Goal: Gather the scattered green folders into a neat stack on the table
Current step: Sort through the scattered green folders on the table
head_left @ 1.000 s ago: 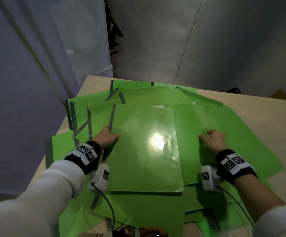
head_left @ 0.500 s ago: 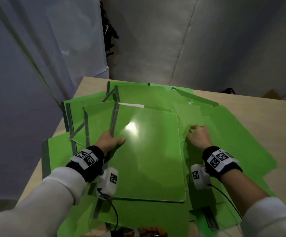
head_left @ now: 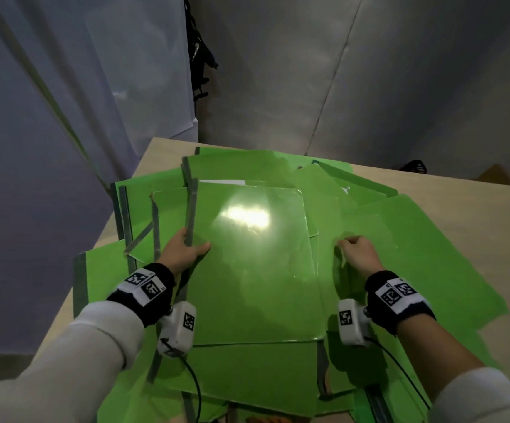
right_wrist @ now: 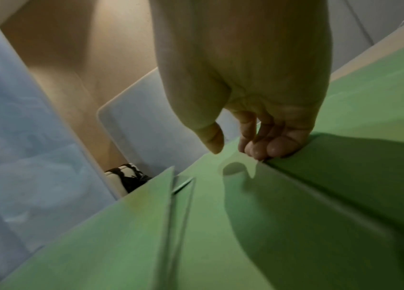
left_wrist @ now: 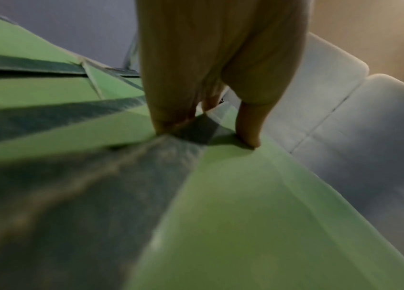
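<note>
Several green folders lie overlapping across the wooden table. A glossy green folder with a grey spine lies on top in the middle. My left hand grips its left edge at the spine, thumb on the cover; in the left wrist view the thumb presses on the folder's cover and the fingers lie on the spine. My right hand is just right of that folder, its fingers curled on the edge of a neighbouring green folder. In the right wrist view the fingertips hook that folder's edge; the thumb stays apart.
The table's left edge runs close to the outer folders, with a grey curtain beyond it. Bare wood shows at the far right. A small black object sits past the far edge. Folders also hang toward the near edge.
My right hand has moved left, closer to the top folder. My left thumb has come onto the top folder's cover, and that folder has shifted slightly away from me.
</note>
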`<state>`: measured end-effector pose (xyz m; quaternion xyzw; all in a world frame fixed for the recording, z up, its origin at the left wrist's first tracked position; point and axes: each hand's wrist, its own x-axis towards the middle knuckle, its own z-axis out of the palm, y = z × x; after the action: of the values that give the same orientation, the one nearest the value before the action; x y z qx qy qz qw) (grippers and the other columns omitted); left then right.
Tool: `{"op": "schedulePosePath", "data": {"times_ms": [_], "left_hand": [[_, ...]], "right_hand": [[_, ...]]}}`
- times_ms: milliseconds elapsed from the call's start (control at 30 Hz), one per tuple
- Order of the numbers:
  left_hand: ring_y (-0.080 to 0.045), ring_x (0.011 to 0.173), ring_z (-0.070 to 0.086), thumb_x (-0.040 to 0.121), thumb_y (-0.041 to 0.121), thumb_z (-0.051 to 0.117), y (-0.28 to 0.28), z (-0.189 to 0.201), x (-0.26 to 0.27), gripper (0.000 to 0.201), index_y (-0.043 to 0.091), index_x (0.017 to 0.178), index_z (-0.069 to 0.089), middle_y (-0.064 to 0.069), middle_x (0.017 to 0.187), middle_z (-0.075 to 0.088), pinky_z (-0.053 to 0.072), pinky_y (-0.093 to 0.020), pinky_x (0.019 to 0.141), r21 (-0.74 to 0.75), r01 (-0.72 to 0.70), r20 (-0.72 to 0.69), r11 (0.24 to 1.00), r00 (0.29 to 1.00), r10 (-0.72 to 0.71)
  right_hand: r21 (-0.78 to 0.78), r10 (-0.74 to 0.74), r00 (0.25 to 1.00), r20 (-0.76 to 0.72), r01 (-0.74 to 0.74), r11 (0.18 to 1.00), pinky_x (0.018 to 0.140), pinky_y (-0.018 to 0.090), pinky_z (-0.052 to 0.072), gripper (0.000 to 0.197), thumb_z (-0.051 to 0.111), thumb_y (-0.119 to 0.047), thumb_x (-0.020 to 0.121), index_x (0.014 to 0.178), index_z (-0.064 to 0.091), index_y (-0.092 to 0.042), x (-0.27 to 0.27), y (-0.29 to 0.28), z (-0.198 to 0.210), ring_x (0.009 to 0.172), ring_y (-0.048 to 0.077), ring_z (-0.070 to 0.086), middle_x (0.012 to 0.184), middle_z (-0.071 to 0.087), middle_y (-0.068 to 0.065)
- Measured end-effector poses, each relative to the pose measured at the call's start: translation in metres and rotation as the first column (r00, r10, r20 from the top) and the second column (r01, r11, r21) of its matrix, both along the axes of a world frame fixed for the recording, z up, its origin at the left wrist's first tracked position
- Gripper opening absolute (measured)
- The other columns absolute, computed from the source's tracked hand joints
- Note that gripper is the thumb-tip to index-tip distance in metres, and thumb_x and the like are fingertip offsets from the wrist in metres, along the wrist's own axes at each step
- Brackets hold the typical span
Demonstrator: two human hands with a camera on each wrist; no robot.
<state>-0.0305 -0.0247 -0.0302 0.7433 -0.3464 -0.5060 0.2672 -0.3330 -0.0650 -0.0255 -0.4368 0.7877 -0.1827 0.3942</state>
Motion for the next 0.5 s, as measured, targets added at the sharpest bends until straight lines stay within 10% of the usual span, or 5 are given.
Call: {"op": "schedulePosePath", "data": {"times_ms": [200, 300, 500], "left_hand": [[-0.032, 0.12, 0.052, 0.086, 0.012, 0.064, 0.004, -0.003, -0.014, 0.071, 0.007, 0.147, 0.027, -0.018, 0.141, 0.045, 0.044, -0.036, 0.096, 0.037, 0.193, 0.08, 0.981, 0.977, -0.195], [-0.031, 0.122, 0.051, 0.085, 0.021, 0.065, -0.001, -0.002, -0.002, 0.06, 0.011, 0.14, 0.042, -0.018, 0.14, 0.048, 0.04, -0.04, 0.103, 0.046, 0.225, 0.118, 0.973, 0.966, -0.229], [-0.039, 0.136, 0.032, 0.084, 0.028, 0.065, -0.03, -0.007, 0.045, 0.069, 0.01, 0.144, 0.035, -0.021, 0.149, 0.028, 0.031, -0.05, 0.113, 0.053, 0.03, 0.415, 0.998, 0.909, -0.05]], "right_hand": [[-0.049, 0.022, 0.982, 0.185, -0.013, 0.999, 0.098, 0.05, 0.045, 0.04, 0.058, -0.039, 0.087, 0.088, 0.058, 0.001, 0.027, 0.007, -0.001, 0.07, 0.024, 0.054, 0.074, 0.055, 0.011], [-0.032, 0.023, 0.979, 0.204, -0.017, 0.999, 0.089, 0.038, 0.046, 0.066, 0.068, -0.031, 0.081, 0.13, 0.043, 0.007, 0.027, 0.008, -0.001, 0.099, 0.029, 0.056, 0.118, 0.059, 0.02], [-0.051, 0.012, 0.972, 0.235, 0.0, 0.999, 0.089, 0.033, 0.038, 0.066, 0.068, -0.009, 0.082, 0.137, 0.034, 0.002, 0.019, 0.009, 0.003, 0.118, 0.034, 0.05, 0.139, 0.047, 0.02]]}}
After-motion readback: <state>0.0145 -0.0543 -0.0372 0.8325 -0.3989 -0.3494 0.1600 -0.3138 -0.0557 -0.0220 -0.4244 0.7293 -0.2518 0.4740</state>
